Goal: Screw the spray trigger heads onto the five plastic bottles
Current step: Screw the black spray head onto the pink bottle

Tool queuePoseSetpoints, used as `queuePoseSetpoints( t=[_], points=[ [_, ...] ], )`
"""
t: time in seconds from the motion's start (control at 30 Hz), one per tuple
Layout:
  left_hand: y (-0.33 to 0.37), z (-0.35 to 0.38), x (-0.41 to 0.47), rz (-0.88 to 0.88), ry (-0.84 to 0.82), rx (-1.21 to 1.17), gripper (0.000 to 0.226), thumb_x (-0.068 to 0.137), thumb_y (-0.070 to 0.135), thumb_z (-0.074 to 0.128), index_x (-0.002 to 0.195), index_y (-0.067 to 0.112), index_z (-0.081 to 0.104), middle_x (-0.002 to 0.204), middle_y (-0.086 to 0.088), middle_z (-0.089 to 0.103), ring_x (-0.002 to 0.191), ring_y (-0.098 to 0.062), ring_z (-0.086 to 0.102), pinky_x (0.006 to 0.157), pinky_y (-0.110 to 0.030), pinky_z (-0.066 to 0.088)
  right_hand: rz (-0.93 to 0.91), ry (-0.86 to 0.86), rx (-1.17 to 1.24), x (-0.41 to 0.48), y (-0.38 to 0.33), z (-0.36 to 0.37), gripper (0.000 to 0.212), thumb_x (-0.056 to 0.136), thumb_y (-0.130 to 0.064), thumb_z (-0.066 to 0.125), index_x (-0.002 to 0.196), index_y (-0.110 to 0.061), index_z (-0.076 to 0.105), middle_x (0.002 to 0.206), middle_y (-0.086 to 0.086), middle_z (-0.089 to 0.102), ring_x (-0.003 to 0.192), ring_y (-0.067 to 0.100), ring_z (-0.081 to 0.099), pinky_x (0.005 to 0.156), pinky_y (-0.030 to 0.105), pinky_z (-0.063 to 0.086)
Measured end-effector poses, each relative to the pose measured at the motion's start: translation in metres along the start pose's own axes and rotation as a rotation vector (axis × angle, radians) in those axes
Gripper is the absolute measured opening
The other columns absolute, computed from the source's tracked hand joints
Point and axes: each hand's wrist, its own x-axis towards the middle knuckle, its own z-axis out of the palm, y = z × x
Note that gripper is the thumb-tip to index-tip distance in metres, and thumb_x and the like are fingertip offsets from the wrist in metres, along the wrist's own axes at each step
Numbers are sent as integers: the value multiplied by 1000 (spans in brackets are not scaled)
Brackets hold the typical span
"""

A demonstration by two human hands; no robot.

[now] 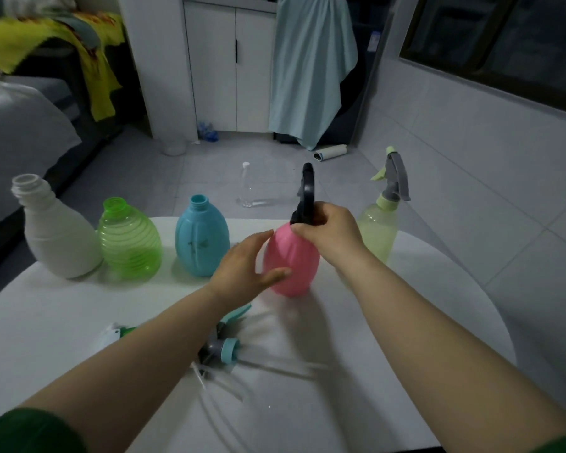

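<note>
- A white table (438, 273) fills the lower frame, with five bottles in a row along its far edge.
- From left to right: a white bottle (58, 237), a green bottle (129, 240) and a blue bottle (201, 237), all with open necks.
- Right of centre stands a pink bottle (291, 259) with a dark trigger head (306, 194) sitting on its neck.
- At the far right, a pale yellow bottle (378, 230) already carries a grey head (394, 176).
- Loose on the table near the bottom centre lies a teal head (226, 346) with thin clear tubes trailing right; the left forearm crosses over part of it.
- A green-and-white head (115, 331) lies at lower left, partly hidden by the same forearm.
- On the floor beyond the table lies a clear bottle (250, 191); a white cabinet (229, 67) and a hanging pale blue cloth (311, 67) stand behind.
- The left hand (242, 269) reaches in from lower left, fingers loosely spread, curving against the pink bottle's left side.
- The right hand (330, 230) comes in from lower right, fingers pinched around the base of the dark head at the pink bottle's neck.
</note>
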Motion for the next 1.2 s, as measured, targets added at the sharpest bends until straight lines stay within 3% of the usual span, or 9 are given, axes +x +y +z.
queuePoseSetpoints(
  t=[0.17,0.3,0.5,0.73,0.8,0.9,0.97,1.03,1.2],
  points=[
    [-28,-16,-26,-44,119,58,43,82,29,56,122,17,47,128,-10,53,116,-25,47,96,-34,35,4,54,-48,24,8,-2,28,74,-13,63,102,-12,62,107,10,66,92,19,58,73,24,38],
    [-42,-23,-35,-77,208,100,34,82,24,56,115,15,55,118,-13,60,101,-29,55,85,-31,39,-6,48,-21,30,14,2,28,76,-13,61,103,-12,60,103,7,64,90,16,55,75,24,39],
    [-54,-28,-43,-62,242,111,24,83,19,55,106,16,60,112,-7,64,85,-26,56,71,-17,30,-52,-3,-33,34,22,4,27,77,-13,62,103,-14,58,96,-3,58,92,12,54,80,23,37],
    [-64,-51,-70,-169,249,104,23,84,18,54,106,17,60,113,-3,62,96,-19,54,80,-24,35,30,19,-17,21,24,-1,53,77,-28,63,124,-17,41,119,-2,49,111,15,45,87,26,33],
    [-69,-60,-82,-197,272,123,23,83,16,56,105,16,61,113,-5,62,96,-22,55,83,-27,37,6,175,-35,7,23,-6,49,79,-27,61,123,-14,42,126,4,49,113,19,44,88,27,32],
    [-78,-71,-105,-238,307,175,22,79,9,60,101,10,64,111,-13,64,103,-29,56,90,-36,40,-83,286,-49,-25,19,3,33,78,-19,61,108,-10,50,109,7,54,94,18,45,82,31,38],
    [-87,-77,-121,-214,330,233,22,75,2,63,97,5,65,107,-17,66,102,-35,58,92,-45,41,-145,149,-116,-50,16,20,27,76,-15,64,99,-7,55,97,7,55,85,18,46,75,29,38],
    [-96,-84,-135,-221,373,244,23,75,0,62,97,4,65,108,-19,65,104,-38,57,94,-51,40,-180,-128,-253,-74,12,40,27,77,-21,63,101,-12,57,95,0,54,85,13,46,73,23,33],
    [-120,-91,-155,-356,393,196,26,82,3,52,108,1,59,119,-22,58,112,-39,51,99,-47,35,-138,-568,-505,-95,0,72,33,75,-33,62,103,-18,56,108,3,59,86,13,46,73,25,36]
  ],
)
